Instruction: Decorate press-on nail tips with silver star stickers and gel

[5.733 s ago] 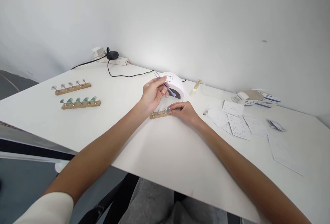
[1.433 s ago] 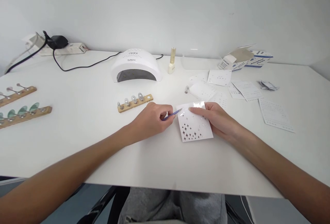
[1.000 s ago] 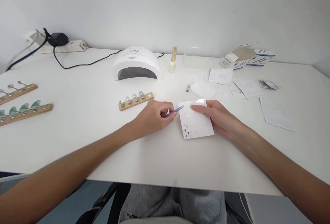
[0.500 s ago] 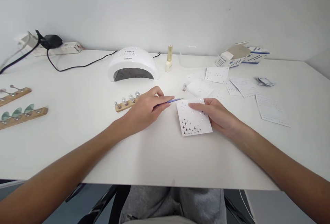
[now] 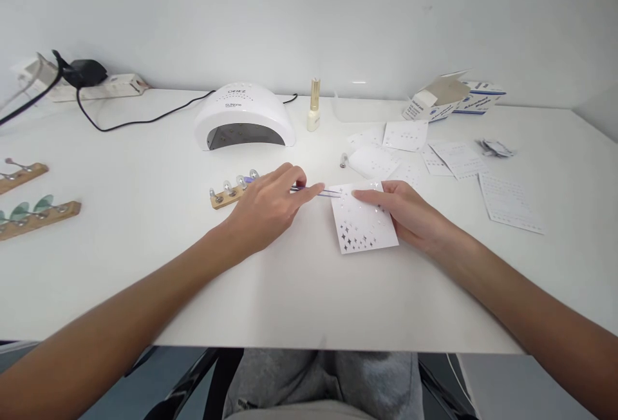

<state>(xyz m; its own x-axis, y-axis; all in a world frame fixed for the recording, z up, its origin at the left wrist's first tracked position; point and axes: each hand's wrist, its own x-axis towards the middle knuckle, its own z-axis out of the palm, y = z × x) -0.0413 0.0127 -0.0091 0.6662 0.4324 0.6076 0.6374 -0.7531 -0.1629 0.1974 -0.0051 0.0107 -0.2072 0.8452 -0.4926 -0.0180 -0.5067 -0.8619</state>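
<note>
In the head view my left hand (image 5: 270, 204) is closed on purple tweezers (image 5: 328, 193), whose two thin tips point right over the top left corner of a sticker sheet (image 5: 364, 230). The tips look slightly apart; whether anything sits between them is too small to tell. My right hand (image 5: 410, 214) pinches that white sheet by its right side, thumb on top. Silvery four-pointed stars cover its lower left part. Just behind my left hand is a wooden nail stand (image 5: 224, 201) bearing clear nail tips (image 5: 228, 186); its right end is hidden by the hand.
A white nail lamp (image 5: 244, 114) stands at the back, beside a gold-capped polish bottle (image 5: 313, 107). More sticker sheets (image 5: 509, 204) lie right, before an opened box (image 5: 441, 98). A loose nail tip (image 5: 343, 160) stands behind the held sheet. Green nail tips on a stand (image 5: 41, 220) are at left.
Earlier my right hand was at the nail stand; now it holds the sticker sheet. Since half a second ago, the tweezers' tips have spread and come down over the sheet's upper left corner.
</note>
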